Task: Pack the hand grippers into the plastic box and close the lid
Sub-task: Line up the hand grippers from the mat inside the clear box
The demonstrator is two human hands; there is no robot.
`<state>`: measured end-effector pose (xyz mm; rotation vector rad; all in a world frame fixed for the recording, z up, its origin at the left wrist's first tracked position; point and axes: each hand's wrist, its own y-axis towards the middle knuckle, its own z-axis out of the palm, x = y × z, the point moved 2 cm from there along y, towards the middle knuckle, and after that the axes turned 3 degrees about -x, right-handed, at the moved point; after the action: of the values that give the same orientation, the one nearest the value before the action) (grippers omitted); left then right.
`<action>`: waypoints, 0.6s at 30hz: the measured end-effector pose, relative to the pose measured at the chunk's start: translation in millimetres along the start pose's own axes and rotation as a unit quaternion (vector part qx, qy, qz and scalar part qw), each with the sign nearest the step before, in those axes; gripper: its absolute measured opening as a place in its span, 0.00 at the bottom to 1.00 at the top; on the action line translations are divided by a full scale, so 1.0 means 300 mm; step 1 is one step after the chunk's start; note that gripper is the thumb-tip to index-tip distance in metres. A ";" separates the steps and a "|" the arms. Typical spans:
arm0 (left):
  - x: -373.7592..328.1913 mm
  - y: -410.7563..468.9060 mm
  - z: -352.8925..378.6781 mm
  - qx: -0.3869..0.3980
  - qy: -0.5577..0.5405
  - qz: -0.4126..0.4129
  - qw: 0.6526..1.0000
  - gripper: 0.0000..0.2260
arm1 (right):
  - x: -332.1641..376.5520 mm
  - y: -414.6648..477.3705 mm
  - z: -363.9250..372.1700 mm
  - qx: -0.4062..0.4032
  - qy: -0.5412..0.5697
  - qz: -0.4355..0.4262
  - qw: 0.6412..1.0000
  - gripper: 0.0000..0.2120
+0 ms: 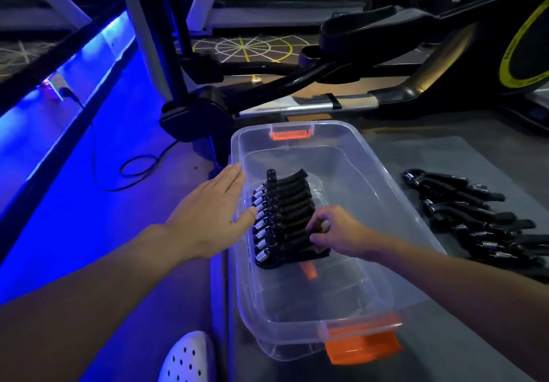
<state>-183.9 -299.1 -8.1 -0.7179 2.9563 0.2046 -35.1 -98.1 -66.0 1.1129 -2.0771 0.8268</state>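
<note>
- The clear plastic box (297, 316) with orange latches (362, 346) sits lidless on a grey mat (416, 159).
- A row of hand grippers (282, 212), black-handled with silver coil springs, stands packed along the box's left side.
- The right hand (335, 230) pinches the nearest handles.
- The left hand (205, 212), fingers straight, touches the box's left wall.
- The loose grippers (475, 218) lie on the mat, right of the box.

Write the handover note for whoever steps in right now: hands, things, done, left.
Left hand: open, fingers straight, at the plastic box's left wall.
Right hand: inside the box, pinching a handle in the row of hand grippers.
Done: that row stands along the box's left side.
Left: loose hand grippers lie on the mat right of the box; pack them, then close the box, which is open now.
</note>
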 end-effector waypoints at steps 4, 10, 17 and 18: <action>-0.011 0.001 -0.005 -0.004 -0.003 0.003 1.000 0.44 | -0.037 0.017 0.001 -0.007 -0.021 0.010 1.000 0.09; -0.009 0.001 0.001 0.000 -0.006 0.000 1.000 0.44 | -0.060 0.030 0.001 -0.012 -0.101 0.010 0.995 0.14; -0.011 0.002 0.002 0.000 -0.002 0.002 1.000 0.44 | -0.089 0.047 0.004 -0.021 -0.199 -0.021 0.980 0.11; -0.012 0.002 0.003 0.000 -0.002 0.002 1.000 0.44 | -0.088 0.050 0.004 -0.023 -0.205 -0.025 0.978 0.11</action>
<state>-181.1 -296.8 -8.3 -0.7105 2.9547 0.2064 -36.7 -79.8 -90.4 1.3970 -2.3737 0.5529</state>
